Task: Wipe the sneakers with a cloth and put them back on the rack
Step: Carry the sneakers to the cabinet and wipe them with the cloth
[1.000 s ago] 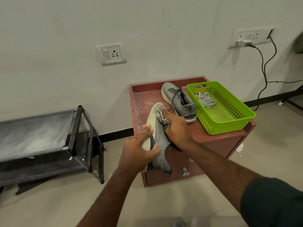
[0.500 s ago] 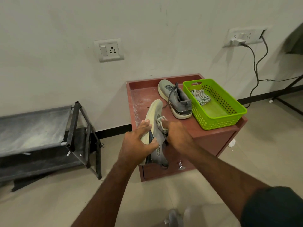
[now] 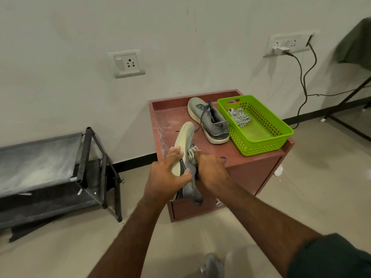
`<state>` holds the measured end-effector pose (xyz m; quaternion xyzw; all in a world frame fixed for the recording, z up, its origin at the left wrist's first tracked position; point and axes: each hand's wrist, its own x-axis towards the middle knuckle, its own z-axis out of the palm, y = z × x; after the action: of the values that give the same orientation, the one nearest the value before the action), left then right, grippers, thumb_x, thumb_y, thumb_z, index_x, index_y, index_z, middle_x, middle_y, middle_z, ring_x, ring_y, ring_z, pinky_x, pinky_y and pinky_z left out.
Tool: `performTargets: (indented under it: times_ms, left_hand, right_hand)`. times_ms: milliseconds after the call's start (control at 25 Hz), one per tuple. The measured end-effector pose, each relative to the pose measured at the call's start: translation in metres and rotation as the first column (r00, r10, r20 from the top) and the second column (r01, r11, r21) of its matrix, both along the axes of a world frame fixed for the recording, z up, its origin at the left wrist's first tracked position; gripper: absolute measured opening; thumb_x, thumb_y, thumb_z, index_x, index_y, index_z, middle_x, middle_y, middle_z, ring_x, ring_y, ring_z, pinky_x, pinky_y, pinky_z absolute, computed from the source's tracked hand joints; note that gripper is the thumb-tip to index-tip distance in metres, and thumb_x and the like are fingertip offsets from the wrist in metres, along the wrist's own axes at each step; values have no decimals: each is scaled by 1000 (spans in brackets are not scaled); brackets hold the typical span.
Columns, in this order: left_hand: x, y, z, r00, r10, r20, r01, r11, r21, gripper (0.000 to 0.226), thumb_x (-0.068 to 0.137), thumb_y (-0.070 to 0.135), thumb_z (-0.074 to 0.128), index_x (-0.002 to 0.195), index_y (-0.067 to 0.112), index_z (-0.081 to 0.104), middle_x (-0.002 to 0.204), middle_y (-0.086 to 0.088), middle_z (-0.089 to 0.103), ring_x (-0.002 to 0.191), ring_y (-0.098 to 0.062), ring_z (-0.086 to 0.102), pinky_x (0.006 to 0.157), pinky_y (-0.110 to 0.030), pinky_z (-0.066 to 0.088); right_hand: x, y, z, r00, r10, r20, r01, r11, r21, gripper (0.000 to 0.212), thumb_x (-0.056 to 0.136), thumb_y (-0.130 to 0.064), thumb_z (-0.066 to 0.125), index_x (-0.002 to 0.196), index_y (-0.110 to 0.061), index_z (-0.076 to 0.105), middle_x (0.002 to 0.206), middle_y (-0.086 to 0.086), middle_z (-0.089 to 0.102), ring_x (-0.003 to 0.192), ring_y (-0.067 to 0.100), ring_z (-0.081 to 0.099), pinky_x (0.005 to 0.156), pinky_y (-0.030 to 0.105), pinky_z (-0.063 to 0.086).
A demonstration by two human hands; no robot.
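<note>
over at nine o'clock, against the wall, stands the dark metal shoe rack (image 3: 50, 169), its fabric shelves dusty and bare. moving right, a wall socket (image 3: 126, 63) sits at about eleven o'clock. near the centre, the left hand (image 3: 167, 177) is curled around the pale sole of a grey sneaker (image 3: 185, 155), which is held on its side with the toe pointing to twelve o'clock, over the front-left edge of the red-brown bench (image 3: 251, 157). just right of it, the right hand (image 3: 211, 171) is closed on a bunched cloth (image 3: 192, 154), pressed against the upper of that sneaker. at one o'clock from the hands, the second sneaker (image 3: 210, 121) rests upright on the bench top, toe toward the wall, laces loose. touching its right side is a green plastic basket (image 3: 259, 145) holding another striped rag (image 3: 239, 116). further right, at two o'clock, a power strip outlet (image 3: 289, 45) has a black cable (image 3: 303, 81) hanging down the wall.
</note>
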<state>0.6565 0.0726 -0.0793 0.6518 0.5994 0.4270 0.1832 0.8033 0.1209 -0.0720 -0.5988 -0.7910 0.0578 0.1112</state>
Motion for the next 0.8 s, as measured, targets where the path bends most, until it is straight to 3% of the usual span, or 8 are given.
performTargets:
  times_ms: [80, 160, 280, 360, 480, 600, 720, 800]
  left_hand:
    - [-1, -1, 2, 1000, 0, -13, -1, 1000, -14, 61, 75, 23, 82, 132, 11, 64, 144, 3, 56, 137, -5, 46, 114, -33, 41]
    - [-1, -1, 4, 1000, -1, -21, 0, 1000, -25, 62, 76, 24, 81, 134, 12, 63, 145, 4, 55, 137, -6, 47, 114, -33, 41]
    - [-1, -1, 4, 1000, -8, -19, 7, 1000, -21, 63, 76, 21, 81, 135, 11, 61, 145, 1, 55, 138, -8, 45, 114, -37, 41]
    - [1, 1, 5, 1000, -7, -29, 6, 1000, -17, 64, 75, 21, 81, 135, 10, 61, 145, -1, 55, 139, -9, 45, 114, -37, 41]
    - [1, -1, 6, 999, -14, -31, 13, 998, -56, 62, 77, 24, 80, 135, 12, 62, 147, 3, 52, 141, -5, 41, 116, -32, 38]
    - [0, -3, 8, 999, -14, -30, 12, 998, -68, 63, 78, 25, 80, 136, 13, 61, 148, 4, 51, 140, -7, 42, 116, -35, 39]
    - [-3, -1, 7, 999, -28, -39, 26, 998, -51, 63, 77, 24, 81, 136, 11, 60, 148, 0, 52, 140, -8, 43, 115, -37, 41]
    - [-2, 0, 6, 998, -27, -62, 25, 999, -32, 63, 78, 24, 81, 135, 10, 61, 147, 0, 53, 139, -7, 44, 114, -35, 41]
  right_hand:
    - [18, 10, 9, 983, -180, 35, 181, 983, -42, 23, 91, -10, 55, 111, -14, 64, 106, 10, 69, 100, 31, 66, 77, 36, 50]
    - [29, 9, 15, 963, -259, -77, 262, 965, 23, 33, 87, -13, 59, 120, -18, 65, 107, 11, 71, 100, 32, 65, 82, 36, 52]
    - [9, -11, 28, 945, -31, -326, 37, 999, 14, 45, 92, -12, 52, 135, -24, 53, 111, 4, 68, 84, 21, 63, 70, 23, 44]
    - [-6, -17, 21, 986, 44, -163, -55, 997, -60, 43, 95, -10, 45, 137, -21, 47, 111, 3, 65, 86, 19, 61, 66, 23, 34]
    - [6, 3, 12, 998, -43, 41, 45, 997, -57, 23, 93, -8, 51, 112, -16, 59, 103, 9, 68, 98, 30, 66, 74, 35, 45]
    - [33, 16, 17, 959, -245, -143, 239, 969, -56, 25, 86, -13, 60, 110, -14, 68, 102, 16, 70, 100, 36, 64, 79, 38, 51]
    - [21, -6, 17, 950, 7, -312, 17, 997, 73, 36, 85, -16, 61, 120, -25, 63, 95, 9, 72, 89, 32, 66, 73, 36, 53]
    - [6, -19, 15, 984, 99, -148, -98, 995, 15, 36, 87, -10, 55, 122, -22, 58, 99, 7, 70, 91, 29, 66, 73, 35, 47]
